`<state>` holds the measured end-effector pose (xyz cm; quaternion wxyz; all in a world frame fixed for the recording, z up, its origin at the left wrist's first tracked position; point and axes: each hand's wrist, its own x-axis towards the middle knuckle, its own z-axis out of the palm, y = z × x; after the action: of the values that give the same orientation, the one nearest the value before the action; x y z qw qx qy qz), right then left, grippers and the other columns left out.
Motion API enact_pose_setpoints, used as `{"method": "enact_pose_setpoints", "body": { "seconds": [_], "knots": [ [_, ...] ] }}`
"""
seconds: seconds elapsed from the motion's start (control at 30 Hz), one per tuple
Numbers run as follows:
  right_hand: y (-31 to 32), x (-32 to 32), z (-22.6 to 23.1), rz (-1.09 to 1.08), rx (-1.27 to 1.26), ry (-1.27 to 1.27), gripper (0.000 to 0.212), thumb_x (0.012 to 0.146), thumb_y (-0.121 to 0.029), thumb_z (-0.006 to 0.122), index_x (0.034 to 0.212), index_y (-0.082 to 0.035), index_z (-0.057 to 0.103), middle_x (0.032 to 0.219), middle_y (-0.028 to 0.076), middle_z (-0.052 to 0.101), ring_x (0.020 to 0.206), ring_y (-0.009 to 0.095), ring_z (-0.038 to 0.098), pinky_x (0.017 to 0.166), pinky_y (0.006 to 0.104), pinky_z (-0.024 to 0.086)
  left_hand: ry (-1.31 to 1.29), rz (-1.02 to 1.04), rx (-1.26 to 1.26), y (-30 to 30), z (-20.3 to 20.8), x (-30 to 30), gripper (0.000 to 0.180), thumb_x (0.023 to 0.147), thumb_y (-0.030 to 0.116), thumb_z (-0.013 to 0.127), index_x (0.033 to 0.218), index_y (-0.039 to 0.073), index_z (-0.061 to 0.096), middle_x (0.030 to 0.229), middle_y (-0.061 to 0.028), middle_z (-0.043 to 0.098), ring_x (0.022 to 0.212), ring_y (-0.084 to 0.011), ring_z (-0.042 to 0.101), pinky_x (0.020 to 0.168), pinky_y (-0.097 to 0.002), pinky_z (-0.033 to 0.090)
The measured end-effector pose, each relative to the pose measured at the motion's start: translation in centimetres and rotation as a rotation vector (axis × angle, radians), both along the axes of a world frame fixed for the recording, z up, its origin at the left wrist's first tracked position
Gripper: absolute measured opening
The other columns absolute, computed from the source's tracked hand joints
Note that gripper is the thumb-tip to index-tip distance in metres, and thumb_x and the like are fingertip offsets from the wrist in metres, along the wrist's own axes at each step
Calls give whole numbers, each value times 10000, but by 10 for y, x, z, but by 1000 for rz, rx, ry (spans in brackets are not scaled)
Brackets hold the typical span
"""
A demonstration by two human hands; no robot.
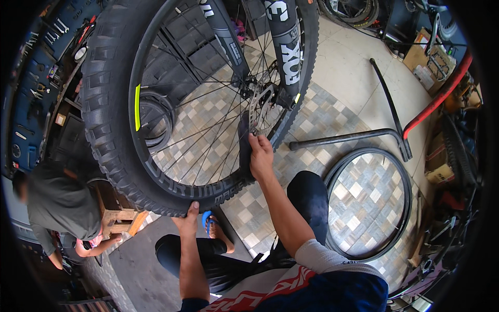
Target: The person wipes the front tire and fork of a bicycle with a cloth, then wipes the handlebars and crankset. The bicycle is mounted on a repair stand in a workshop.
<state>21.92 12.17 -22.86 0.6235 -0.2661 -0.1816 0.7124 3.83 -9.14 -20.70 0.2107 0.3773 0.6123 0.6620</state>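
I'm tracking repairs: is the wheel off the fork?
No, the wheel sits between the two legs of the fork.

Above the left fingers (193,209), the tyre (106,104) is black, its black rim (143,147) bearing a neon-yellow strip (138,107). Above the right fingers (254,141), the fork (286,44) is black with white lettering (292,78), the rotor (253,115) silvery. Right of these fingers, floor tiles (327,115) are checkered beige, grey and white.
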Motion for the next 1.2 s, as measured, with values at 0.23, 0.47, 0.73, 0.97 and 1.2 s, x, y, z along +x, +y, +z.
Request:
{"method": "enact_pose_setpoints", "body": {
  "seconds": [0.23, 0.47, 0.73, 0.97, 1.2],
  "knots": [
    [22, -14, 20, -280, 339, -396, 198, 969, -130, 713, 1053, 49, 711, 891, 21, 700, 818, 76, 581, 749, 239, 487, -79, -20, 153, 4, 0, 1, 570, 789, 56, 826, 1283, -45, 561, 1188, -95, 650, 1064, -194, 619, 998, -354, 465],
    [-40, -3, -52, 260, 180, -977, 233, 940, -199, 728, 1087, -22, 701, 861, 164, 669, 763, 137, 598, 703, 314, 498, -66, -69, 98, 10, 2, -3, 530, 799, 15, 781, 1290, 41, 585, 1183, -45, 658, 1078, -186, 631, 1020, -360, 468],
    [-34, 8, -40, -176, 296, -500, 369, 1002, -11, 551, 1367, 26, 580, 1204, 12, 640, 1059, 82, 560, 937, 216, 424, -122, -18, 147, 11, 3, 1, 587, 784, 71, 829, 1290, -45, 554, 1151, -96, 660, 1049, -193, 626, 984, -350, 472],
    [11, 9, -14, -66, 596, -672, 267, 991, 0, 554, 1205, -39, 710, 947, 6, 570, 863, 91, 490, 829, 248, 411, -2, -14, 84, 9, 5, -5, 623, 782, 95, 835, 1311, -49, 538, 1184, -98, 648, 1069, -195, 614, 990, -354, 466],
    [-15, 18, -60, 439, 596, -763, 205, 968, -10, 558, 1084, -33, 725, 960, 35, 634, 925, 148, 586, 855, 295, 476, -28, -34, 78, 13, 8, -5, 601, 784, 109, 835, 1294, -38, 552, 1185, -93, 645, 1063, -195, 613, 1002, -347, 456]
  ]
}}
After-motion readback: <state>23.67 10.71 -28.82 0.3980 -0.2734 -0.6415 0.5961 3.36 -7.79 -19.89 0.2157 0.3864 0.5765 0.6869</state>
